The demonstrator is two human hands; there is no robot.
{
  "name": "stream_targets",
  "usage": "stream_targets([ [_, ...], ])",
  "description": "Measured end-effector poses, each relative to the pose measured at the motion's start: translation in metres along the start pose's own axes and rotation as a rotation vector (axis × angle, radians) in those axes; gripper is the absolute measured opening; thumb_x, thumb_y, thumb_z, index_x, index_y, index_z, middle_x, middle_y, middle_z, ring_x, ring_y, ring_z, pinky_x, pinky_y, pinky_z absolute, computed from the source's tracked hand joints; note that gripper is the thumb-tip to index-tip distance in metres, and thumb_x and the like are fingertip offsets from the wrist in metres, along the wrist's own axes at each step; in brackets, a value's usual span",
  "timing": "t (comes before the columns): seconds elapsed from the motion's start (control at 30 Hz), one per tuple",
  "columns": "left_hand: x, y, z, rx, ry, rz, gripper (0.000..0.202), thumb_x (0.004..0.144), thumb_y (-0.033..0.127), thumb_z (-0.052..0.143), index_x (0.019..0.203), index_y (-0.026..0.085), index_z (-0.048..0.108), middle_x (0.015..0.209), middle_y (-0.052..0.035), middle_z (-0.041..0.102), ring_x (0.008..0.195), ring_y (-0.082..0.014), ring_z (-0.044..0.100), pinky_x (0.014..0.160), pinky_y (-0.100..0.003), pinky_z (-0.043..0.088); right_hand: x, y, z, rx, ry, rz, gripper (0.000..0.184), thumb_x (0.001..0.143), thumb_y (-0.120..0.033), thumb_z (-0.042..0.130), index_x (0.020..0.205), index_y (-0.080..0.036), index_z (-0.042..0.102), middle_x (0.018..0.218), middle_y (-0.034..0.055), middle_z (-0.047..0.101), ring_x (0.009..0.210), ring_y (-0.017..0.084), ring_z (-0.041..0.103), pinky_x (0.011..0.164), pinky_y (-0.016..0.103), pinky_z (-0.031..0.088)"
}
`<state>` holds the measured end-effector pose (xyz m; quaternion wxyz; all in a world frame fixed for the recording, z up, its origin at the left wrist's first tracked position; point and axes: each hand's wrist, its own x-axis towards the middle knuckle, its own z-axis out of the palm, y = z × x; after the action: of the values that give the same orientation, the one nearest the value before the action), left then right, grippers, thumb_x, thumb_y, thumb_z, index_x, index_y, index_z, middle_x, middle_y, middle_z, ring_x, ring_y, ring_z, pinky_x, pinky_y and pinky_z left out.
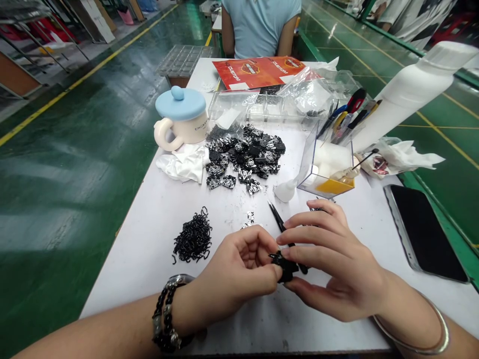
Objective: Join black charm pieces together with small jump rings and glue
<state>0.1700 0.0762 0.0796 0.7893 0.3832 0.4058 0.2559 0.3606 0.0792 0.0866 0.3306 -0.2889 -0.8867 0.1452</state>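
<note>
A small black part (285, 268) with a flat, jagged outline is held up over the white table (142, 279). My left hand (239, 269) pinches its left end between thumb and curled forefinger. On its right side, the thumb and fingertips of my right hand (337, 264) grip the same piece. Black tweezers (276, 215) lie on the table just behind it, partly hidden by my right fingers. Left of my hands is a heap of small black hooks (192, 237). A few tiny silvery pieces (250, 219) lie beyond my left hand.
Behind are a pile of black-and-silver parts (254, 152), a lidded mug (183, 119) and crumpled tissue (183, 164). To the right stand a clear tool box (325, 164), a white bottle (411, 94) and a phone (426, 232). Another person (262, 27) sits ahead.
</note>
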Motion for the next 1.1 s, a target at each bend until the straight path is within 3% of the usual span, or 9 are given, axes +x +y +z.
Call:
stream_targets([
  [1.1,-0.0009,-0.0025,0.0003,0.011,0.023,-0.001,0.023,0.062,0.016,0.069,0.077,0.015,0.052,0.064,0.0038,0.049,0.058,-0.0059,0.042,0.055,-0.018,0.033,0.0004,0.0008,-0.0003,-0.021,0.0,0.0,0.023,0.072,-0.025,0.067,0.092,-0.016,0.059,0.093,0.003,0.066,0.094,0.019,0.056,0.095,0.049,0.03],
])
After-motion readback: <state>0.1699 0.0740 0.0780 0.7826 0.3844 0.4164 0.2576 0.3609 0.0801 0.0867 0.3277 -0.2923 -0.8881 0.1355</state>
